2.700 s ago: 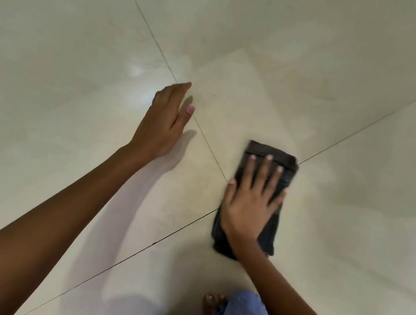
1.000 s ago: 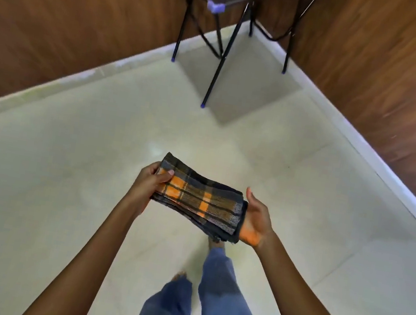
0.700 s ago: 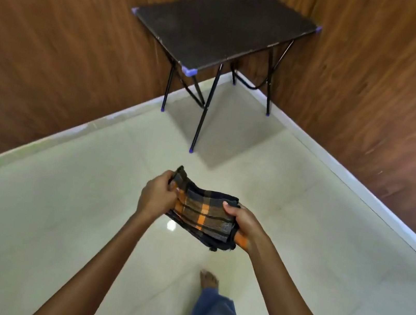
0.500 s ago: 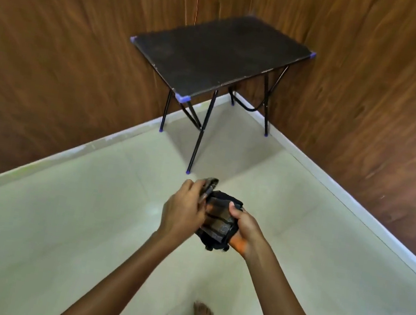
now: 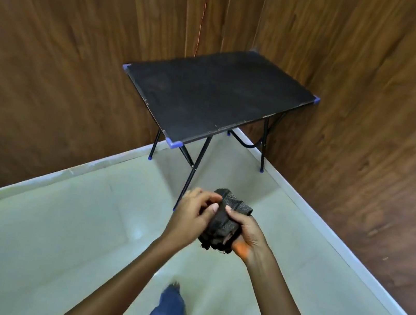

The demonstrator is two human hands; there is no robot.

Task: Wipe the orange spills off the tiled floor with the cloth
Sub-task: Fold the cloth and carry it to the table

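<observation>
Head view: I see the cloth [image 5: 224,221] bunched dark between both hands above the tiled floor [image 5: 54,228], left hand [image 5: 192,216] pinching its near edge, right hand [image 5: 245,232] wrapped around it; an orange smear, possibly spill residue, marks the right palm.

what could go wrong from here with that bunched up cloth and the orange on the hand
1. The right hand has an orange smear near the wrist; it could transfer to whatever it touches next, such as the black table.
2. The dark cloth, bunched between the right hand and the left hand, may hold orange residue and could drip on the tiled floor.
3. The person is walking, so a wet floor could be slippery.
</observation>
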